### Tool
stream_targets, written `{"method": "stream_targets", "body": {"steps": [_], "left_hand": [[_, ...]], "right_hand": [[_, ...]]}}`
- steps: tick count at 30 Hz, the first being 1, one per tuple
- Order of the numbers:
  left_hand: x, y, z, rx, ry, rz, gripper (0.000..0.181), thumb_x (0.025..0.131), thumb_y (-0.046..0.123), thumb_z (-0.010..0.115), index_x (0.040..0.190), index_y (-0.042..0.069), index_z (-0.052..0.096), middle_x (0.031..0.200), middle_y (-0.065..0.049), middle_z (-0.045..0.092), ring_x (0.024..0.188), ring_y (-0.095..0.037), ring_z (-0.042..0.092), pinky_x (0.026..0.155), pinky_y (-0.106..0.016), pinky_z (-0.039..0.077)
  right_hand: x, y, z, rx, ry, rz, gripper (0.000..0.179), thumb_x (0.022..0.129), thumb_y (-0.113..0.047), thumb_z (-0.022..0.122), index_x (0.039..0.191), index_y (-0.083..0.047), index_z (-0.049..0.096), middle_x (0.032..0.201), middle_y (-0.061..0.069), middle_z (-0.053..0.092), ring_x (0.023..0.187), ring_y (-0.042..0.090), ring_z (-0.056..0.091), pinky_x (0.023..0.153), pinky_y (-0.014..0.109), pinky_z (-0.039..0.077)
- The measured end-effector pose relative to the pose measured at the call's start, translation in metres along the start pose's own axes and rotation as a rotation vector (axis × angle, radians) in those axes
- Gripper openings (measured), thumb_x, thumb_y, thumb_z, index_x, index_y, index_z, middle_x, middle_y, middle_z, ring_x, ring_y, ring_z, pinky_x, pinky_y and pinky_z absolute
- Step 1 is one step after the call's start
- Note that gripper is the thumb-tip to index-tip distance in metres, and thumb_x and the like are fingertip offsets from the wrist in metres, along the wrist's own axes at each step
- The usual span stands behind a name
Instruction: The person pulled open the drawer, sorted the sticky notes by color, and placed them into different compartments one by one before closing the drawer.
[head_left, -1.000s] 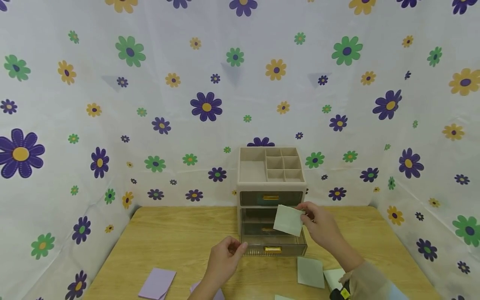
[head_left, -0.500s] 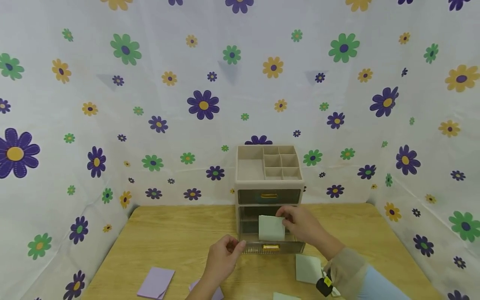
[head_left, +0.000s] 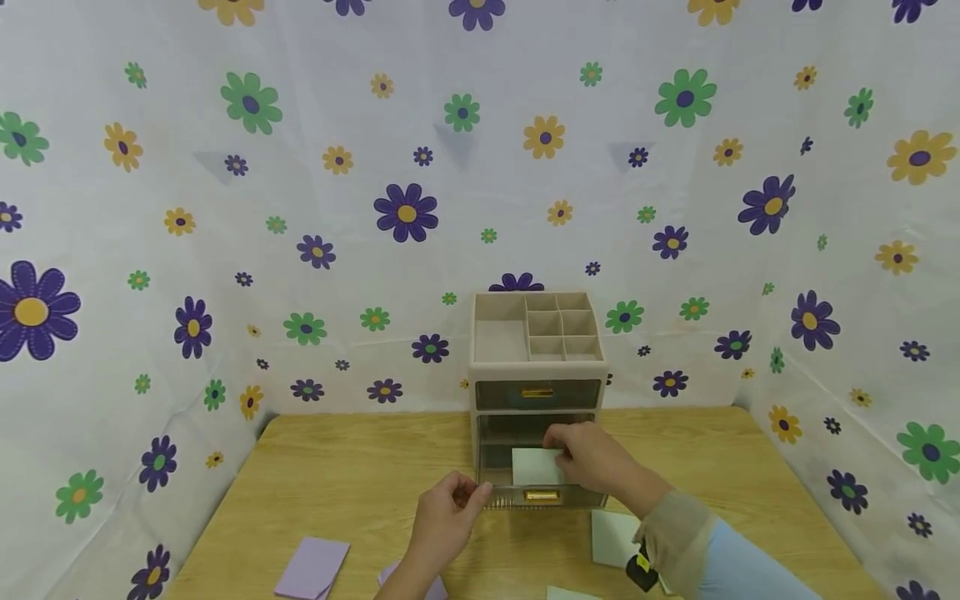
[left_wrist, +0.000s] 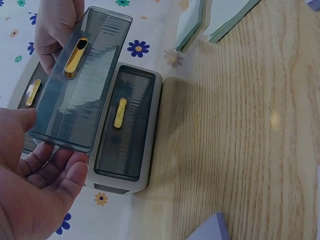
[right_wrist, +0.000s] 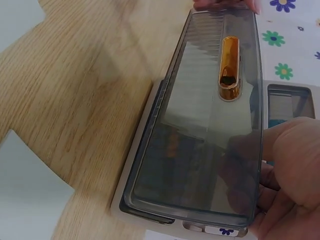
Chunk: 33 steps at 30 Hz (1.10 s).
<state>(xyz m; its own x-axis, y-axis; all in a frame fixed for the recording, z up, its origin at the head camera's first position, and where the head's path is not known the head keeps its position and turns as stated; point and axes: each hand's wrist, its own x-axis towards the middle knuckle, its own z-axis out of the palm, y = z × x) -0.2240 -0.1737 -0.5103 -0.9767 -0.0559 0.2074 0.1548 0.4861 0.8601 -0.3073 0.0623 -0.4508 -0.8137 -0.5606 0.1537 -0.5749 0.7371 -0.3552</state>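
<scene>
A beige desktop organizer (head_left: 536, 369) stands on the table with its middle drawer (head_left: 506, 497) pulled out. This drawer is smoky and see-through, with a gold handle (head_left: 542, 496). My left hand (head_left: 444, 518) grips the drawer's left front corner; in the left wrist view its thumb lies above the edge and its curled fingers (left_wrist: 65, 170) below. Over the drawer, my right hand (head_left: 600, 457) pinches a pale green sticky-note pad (head_left: 534, 467) by its right side. The pad's lower edge is behind the drawer front, and it shows through the front in the right wrist view.
Another green pad (head_left: 613, 537) lies right of the drawer, partly under the right sleeve, with one more (head_left: 570, 594) at the front edge. Purple pads (head_left: 313, 567) lie at the left, one partly behind the left wrist. The organizer's top drawer (head_left: 495, 394) is closed. Flowered cloth (head_left: 337, 200) surrounds the table.
My right hand has moved left and down, carrying the green pad from above the drawer to inside its front. The left hand has kept its hold on the drawer corner.
</scene>
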Motion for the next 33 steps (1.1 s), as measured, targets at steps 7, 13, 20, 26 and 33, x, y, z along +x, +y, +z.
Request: {"method": "stream_targets", "body": {"steps": [7,13,20,26,33], "left_hand": [[0.000,0.001,0.000,-0.005,-0.010,0.019,0.037,0.091,0.045,0.063,0.086,0.008,0.061,0.073,0.004,0.058,0.066,-0.008,0.052,0.059,-0.022,0.046],[0.001,0.001,0.000,0.010,0.003,0.023,0.035,0.091,0.044,0.063,0.084,0.009,0.061,0.072,0.005,0.058,0.065,-0.008,0.052,0.060,-0.022,0.046],[0.001,0.001,0.001,0.011,0.004,0.027,0.035,0.091,0.043,0.063,0.084,0.009,0.061,0.072,0.005,0.058,0.066,-0.008,0.052,0.060,-0.022,0.046],[0.002,-0.001,0.002,0.006,-0.005,0.001,0.034,0.091,0.046,0.062,0.085,0.012,0.062,0.073,0.007,0.059,0.068,-0.009,0.054,0.062,-0.023,0.047],[0.001,-0.003,0.002,0.011,0.014,0.022,0.035,0.091,0.044,0.064,0.083,0.010,0.062,0.072,0.006,0.058,0.066,-0.008,0.053,0.060,-0.023,0.047]], "right_hand": [[0.003,-0.001,0.001,-0.062,-0.006,-0.003,0.019,0.084,-0.002,0.069,0.098,-0.013,0.069,0.092,0.001,0.069,0.080,0.015,0.063,0.070,0.036,0.053],[0.008,-0.003,0.003,-0.128,-0.045,0.054,0.018,0.084,-0.006,0.072,0.101,-0.013,0.071,0.097,0.003,0.070,0.091,0.021,0.065,0.077,0.039,0.053],[0.012,-0.004,0.004,-0.159,-0.079,0.070,0.018,0.083,-0.008,0.074,0.100,-0.011,0.073,0.098,0.005,0.071,0.089,0.021,0.066,0.076,0.040,0.053],[0.011,-0.003,0.005,-0.203,-0.063,0.028,0.016,0.085,-0.010,0.072,0.102,-0.009,0.074,0.098,0.006,0.072,0.088,0.023,0.068,0.074,0.039,0.055],[0.007,-0.006,0.004,-0.175,-0.080,-0.008,0.012,0.090,-0.008,0.066,0.099,-0.006,0.074,0.096,0.007,0.071,0.089,0.025,0.067,0.077,0.041,0.054]]}}
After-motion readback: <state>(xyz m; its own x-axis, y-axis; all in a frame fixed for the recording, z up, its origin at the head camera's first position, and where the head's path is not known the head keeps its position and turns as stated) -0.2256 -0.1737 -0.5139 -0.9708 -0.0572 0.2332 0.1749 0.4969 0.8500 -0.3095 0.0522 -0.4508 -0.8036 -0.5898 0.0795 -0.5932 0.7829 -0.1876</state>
